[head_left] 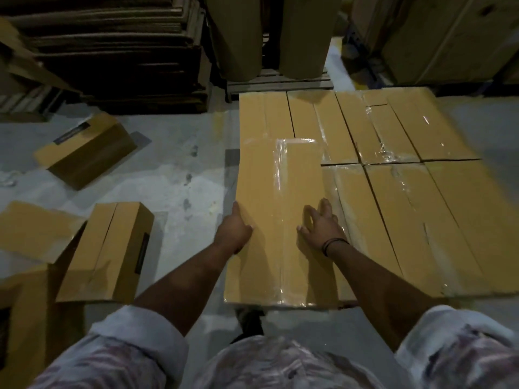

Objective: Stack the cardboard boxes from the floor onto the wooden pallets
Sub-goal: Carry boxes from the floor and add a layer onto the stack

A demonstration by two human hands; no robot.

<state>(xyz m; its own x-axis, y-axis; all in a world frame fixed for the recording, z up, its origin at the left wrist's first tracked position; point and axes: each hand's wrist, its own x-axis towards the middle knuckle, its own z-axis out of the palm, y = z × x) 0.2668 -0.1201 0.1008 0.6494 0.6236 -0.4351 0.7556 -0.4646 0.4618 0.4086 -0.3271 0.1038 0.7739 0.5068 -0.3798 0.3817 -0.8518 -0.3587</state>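
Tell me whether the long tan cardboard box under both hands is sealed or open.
Sealed: the tan cardboard box has flat flaps with glossy clear tape along its top seam.

Boxes yellow-tan with glossy clear tape; floor pale grey, blotched — sleeves white with reddish print, wristband black.

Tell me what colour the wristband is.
Dark, nearly black; the wristband shows best in the head view.

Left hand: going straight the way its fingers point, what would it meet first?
The left hand points along the left edge of the near box; first in line seems the back-row box, though it might pass beside it.
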